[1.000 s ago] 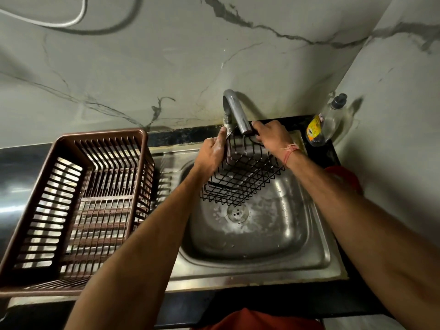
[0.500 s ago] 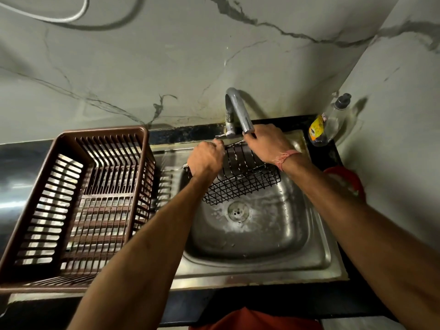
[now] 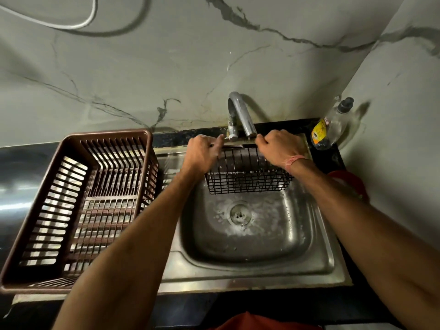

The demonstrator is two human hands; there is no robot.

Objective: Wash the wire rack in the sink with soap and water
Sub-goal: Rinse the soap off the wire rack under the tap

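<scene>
A black wire rack [image 3: 247, 177] hangs over the back of the steel sink [image 3: 252, 234], just under the curved tap [image 3: 240, 115]. My left hand [image 3: 202, 153] grips its left top edge and my right hand [image 3: 278, 148] grips its right top edge, both with curled fingers. The rack's open grid faces me, tilted, its lower edge above the basin. White suds lie around the drain [image 3: 240, 214]. Whether water runs from the tap is unclear.
A brown plastic dish basket [image 3: 78, 206] stands on the counter left of the sink. A clear soap bottle [image 3: 333, 125] with a yellow label sits at the back right corner. A red object [image 3: 350, 182] lies right of the sink. Marble walls close in behind and right.
Both hands have turned the rack from a steep downward tilt to a flatter, more level hold and shifted it closer under the tap, with my left hand moving left along the top edge.
</scene>
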